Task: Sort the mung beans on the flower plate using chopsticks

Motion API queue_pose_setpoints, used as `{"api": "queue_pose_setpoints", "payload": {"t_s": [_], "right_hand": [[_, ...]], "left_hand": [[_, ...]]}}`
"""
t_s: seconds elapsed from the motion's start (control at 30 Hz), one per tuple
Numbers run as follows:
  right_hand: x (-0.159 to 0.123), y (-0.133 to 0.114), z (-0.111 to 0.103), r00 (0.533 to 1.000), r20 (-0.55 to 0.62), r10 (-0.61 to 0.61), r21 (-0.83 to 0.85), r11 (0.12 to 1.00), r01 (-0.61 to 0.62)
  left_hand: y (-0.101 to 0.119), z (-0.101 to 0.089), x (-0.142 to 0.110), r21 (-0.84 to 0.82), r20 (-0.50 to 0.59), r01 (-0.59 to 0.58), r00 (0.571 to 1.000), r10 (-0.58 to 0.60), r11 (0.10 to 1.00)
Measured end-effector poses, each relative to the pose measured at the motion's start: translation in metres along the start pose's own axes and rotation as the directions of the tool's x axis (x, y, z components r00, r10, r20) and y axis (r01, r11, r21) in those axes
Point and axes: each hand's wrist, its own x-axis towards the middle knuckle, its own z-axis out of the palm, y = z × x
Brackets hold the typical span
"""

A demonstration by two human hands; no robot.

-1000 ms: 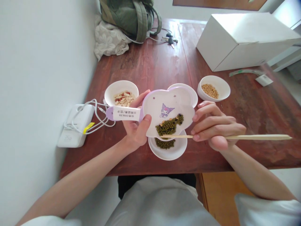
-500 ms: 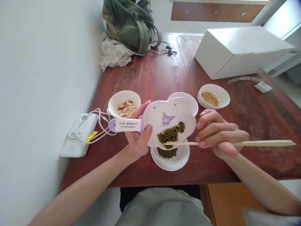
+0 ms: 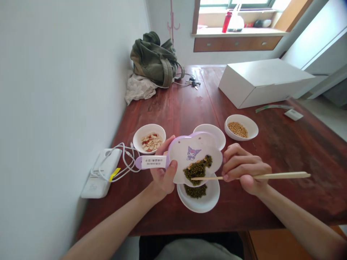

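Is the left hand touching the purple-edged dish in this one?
Touching. In the head view, the left hand grips the dish, its thumb lying over the rim.

Pale wall [image 3: 67, 90] at left; reddish wooden table [image 3: 176, 112]; bright window [image 3: 249, 3] beyond.

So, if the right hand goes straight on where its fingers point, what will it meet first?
The right hand would probably meet the purple-rimmed dish first, though depth is unclear.

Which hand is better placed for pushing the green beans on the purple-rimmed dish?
The right hand, I think: it holds the chopsticks, their tips at the green beans. The left hand is busy holding the dish near its handle.
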Motion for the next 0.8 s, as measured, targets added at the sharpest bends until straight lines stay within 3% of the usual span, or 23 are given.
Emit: {"api": "queue_pose_setpoints", "payload": {"t_s": [0.2,0.57,0.7,0.8], "right_hand": [[0.001,0.004,0.002,1.000,0.028,-0.010,0.046,0.999,0.009],[0.004,0.005,-0.004,0.998,0.052,0.029,0.092,0.995,-0.034],[0.006,0.000,-0.003,0.996,0.084,0.020,0.086,0.996,-0.027],[0.006,-0.001,-0.002,0.997,0.081,-0.004,0.100,0.995,-0.004]], "left_hand": [[0.002,-0.003,-0.002,-0.017,0.023,0.075,0.997,-0.075,0.997],[-0.004,-0.013,-0.008,0.058,0.018,0.031,0.999,-0.032,0.998],[-0.003,-0.016,-0.013,0.012,0.042,0.042,0.998,-0.043,0.999],[-0.003,-0.013,-0.014,0.024,-0.016,0.050,0.999,-0.050,0.998]]}}
